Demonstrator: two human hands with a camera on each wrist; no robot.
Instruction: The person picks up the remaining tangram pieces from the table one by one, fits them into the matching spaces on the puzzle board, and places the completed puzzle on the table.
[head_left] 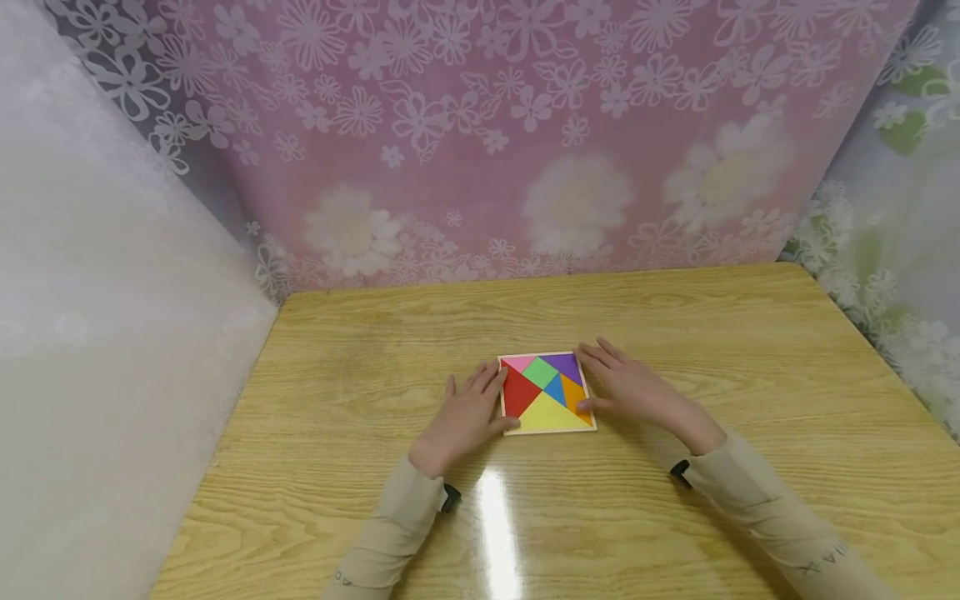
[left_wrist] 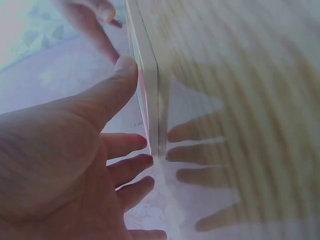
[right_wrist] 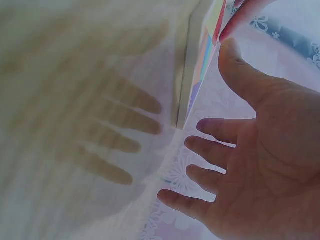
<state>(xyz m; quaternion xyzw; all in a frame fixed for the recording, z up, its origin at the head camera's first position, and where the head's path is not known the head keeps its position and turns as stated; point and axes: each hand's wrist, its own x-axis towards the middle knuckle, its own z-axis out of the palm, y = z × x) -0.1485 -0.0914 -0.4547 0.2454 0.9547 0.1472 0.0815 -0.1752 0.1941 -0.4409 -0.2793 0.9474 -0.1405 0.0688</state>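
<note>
A square tangram puzzle [head_left: 543, 372] lies flat on the wooden table, its colored pieces fitted together inside a pale wooden frame [right_wrist: 191, 65]. Red, pink, green, purple, blue, orange and yellow pieces show. At its left side is my left hand [head_left: 462, 423], fingers spread and fairly straight, with the thumb over the lower left corner. My right hand [head_left: 641, 395] is at the right side, its fingers extended by the upper right corner and its thumb over the orange piece. In the left wrist view, the left thumb [left_wrist: 125, 67] rests at the frame's edge.
The glossy wood-grain table [head_left: 360, 358] reflects a bright streak of light. Behind it hangs a pink floral curtain [head_left: 480, 192]. A whitish curtain [head_left: 112, 333] borders the left side, and a floral one [head_left: 892, 250] borders the right.
</note>
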